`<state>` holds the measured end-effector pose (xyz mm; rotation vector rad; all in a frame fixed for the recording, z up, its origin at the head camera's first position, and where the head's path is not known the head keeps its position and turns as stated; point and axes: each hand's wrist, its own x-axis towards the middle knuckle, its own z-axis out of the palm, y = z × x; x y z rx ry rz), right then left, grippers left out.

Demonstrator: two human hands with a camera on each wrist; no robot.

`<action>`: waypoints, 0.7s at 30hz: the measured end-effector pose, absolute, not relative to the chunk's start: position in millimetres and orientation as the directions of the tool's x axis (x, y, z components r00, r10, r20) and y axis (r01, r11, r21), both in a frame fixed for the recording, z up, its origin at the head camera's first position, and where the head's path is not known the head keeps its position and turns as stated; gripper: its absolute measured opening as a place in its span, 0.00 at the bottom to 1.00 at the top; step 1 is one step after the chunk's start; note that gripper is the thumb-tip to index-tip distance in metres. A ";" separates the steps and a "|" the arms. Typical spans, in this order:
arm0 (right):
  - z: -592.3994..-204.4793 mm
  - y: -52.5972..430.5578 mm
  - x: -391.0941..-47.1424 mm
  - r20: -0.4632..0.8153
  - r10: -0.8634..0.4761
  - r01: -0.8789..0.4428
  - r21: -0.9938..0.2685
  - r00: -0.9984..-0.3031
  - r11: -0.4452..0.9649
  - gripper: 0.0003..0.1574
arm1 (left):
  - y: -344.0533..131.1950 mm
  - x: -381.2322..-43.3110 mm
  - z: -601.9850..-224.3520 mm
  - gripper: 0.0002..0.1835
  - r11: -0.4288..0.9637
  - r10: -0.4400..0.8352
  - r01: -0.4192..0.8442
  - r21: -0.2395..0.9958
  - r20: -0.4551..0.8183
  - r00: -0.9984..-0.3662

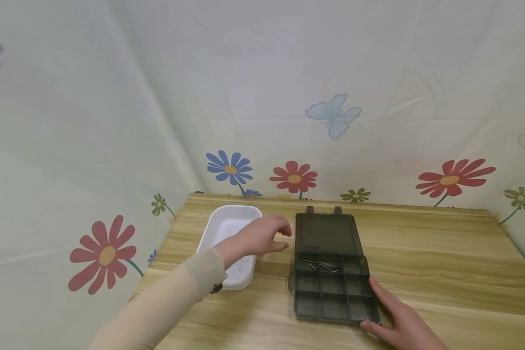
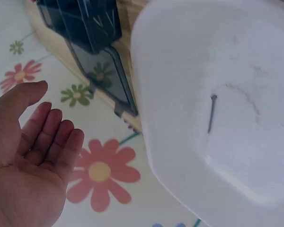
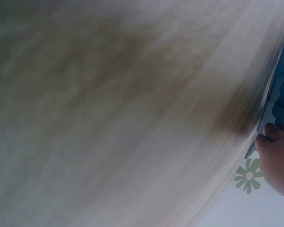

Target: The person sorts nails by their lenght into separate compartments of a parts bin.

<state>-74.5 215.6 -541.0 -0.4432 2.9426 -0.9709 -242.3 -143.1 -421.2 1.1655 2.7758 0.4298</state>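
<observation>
My left hand (image 1: pixel 267 236) hovers between a white tray (image 1: pixel 240 282) and a dark see-through compartment box (image 1: pixel 338 320). Its fingers are loosely bent, and the left wrist view shows the palm holding nothing. One thin nail (image 2: pixel 212 113) lies inside the tray. The box lies with its lid (image 1: pixel 327 234) folded back towards the wall. Several nails (image 1: pixel 328 267) lie in the left and middle compartments of its far row. At the box's near right corner, my right hand (image 1: pixel 404 323) holds it, thumb on the front edge and fingers along the right side.
Both containers stand on a wood-grain table (image 1: pixel 437 272). A floral cloth (image 1: pixel 376 146) hangs behind the table and along its left side. The tray stands left of the box, with a strip of tabletop between them.
</observation>
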 end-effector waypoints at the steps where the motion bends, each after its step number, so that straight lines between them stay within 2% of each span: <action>1: -541.0 215.6 -74.4 0.075 -0.269 -0.261 -0.583 -0.960 0.770 0.67 | -147.2 -244.0 -420.1 0.13 0.674 0.705 0.677 0.297 0.016 -0.709; 7: -540.5 215.5 -73.9 0.039 -0.265 -0.237 -0.584 -0.964 0.776 0.68 | -171.9 -252.4 -413.7 0.14 0.699 0.668 0.643 0.312 0.036 -0.743; 21: -540.7 215.8 -76.0 0.033 -0.271 -0.241 -0.572 -0.962 0.784 0.68 | -218.3 -261.1 -409.3 0.12 0.772 0.603 0.589 0.240 0.019 -0.798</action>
